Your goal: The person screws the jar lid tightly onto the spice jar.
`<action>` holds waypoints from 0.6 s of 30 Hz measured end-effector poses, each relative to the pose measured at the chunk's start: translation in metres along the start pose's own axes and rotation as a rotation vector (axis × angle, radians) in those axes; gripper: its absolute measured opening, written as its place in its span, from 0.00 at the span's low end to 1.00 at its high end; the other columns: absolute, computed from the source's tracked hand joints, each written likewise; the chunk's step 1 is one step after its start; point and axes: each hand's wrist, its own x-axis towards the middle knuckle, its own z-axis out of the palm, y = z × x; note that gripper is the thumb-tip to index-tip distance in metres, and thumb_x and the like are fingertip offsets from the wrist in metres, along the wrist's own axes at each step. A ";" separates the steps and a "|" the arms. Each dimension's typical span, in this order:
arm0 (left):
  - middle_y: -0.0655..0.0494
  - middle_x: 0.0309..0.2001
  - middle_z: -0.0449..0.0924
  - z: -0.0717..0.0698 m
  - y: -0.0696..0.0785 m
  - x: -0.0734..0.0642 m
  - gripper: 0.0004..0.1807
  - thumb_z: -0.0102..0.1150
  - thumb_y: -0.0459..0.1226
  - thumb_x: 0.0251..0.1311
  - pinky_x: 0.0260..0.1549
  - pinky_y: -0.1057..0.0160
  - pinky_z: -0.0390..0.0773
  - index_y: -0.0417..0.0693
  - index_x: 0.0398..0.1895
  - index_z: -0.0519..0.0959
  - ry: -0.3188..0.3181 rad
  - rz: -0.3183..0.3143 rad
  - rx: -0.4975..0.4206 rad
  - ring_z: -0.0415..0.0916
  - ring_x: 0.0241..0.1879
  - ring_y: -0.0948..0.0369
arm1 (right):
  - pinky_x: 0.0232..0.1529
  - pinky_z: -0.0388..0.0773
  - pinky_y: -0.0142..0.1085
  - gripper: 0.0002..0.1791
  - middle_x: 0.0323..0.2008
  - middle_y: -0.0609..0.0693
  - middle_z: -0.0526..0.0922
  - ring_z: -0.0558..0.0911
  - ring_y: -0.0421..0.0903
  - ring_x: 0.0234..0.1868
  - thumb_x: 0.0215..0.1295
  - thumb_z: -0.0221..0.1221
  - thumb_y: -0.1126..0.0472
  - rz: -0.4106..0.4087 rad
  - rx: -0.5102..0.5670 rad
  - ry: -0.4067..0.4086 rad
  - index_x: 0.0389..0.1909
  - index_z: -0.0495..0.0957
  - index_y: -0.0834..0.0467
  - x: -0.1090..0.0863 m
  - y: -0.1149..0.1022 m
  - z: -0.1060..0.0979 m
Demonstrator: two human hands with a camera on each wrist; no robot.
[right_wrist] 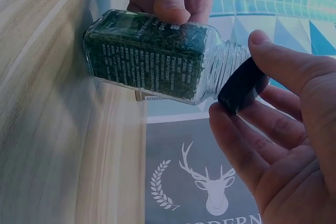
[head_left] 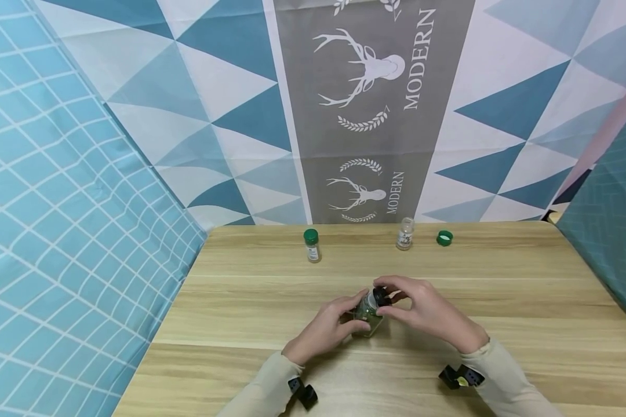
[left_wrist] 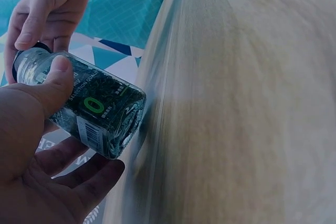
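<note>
glass jar [right_wrist: 147, 61] gripped by the left hand [head_left: 327, 328], black cap [right_wrist: 244, 85] pinched by the right hand [head_left: 428, 307]; probably capping or uncapping, next needing a steady jar.

On the wooden table [head_left: 229, 313], the left hand [head_left: 330, 325] holds a glass jar [head_left: 369, 315], which is tilted, and the right hand [head_left: 429, 305] grips the black cap [head_left: 381, 296] at its mouth. Near the far edge there are, from left to right, a green-capped bottle [head_left: 312, 246], a clear bottle [head_left: 404, 234] and a green cap [head_left: 444, 238].
</note>
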 end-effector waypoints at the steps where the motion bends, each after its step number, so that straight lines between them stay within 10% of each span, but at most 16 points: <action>1: 0.52 0.65 0.79 0.000 0.000 0.000 0.39 0.60 0.55 0.69 0.58 0.63 0.81 0.56 0.79 0.62 0.001 0.000 0.002 0.78 0.60 0.63 | 0.45 0.88 0.32 0.27 0.55 0.53 0.86 0.88 0.43 0.45 0.62 0.73 0.56 -0.002 -0.007 -0.001 0.60 0.80 0.58 0.000 0.000 0.000; 18: 0.55 0.63 0.81 0.000 0.000 0.001 0.38 0.62 0.53 0.68 0.56 0.65 0.81 0.58 0.79 0.63 0.000 0.008 0.004 0.78 0.57 0.66 | 0.41 0.87 0.30 0.25 0.54 0.51 0.88 0.86 0.40 0.48 0.58 0.75 0.60 -0.069 -0.055 -0.007 0.57 0.83 0.58 0.002 0.000 0.007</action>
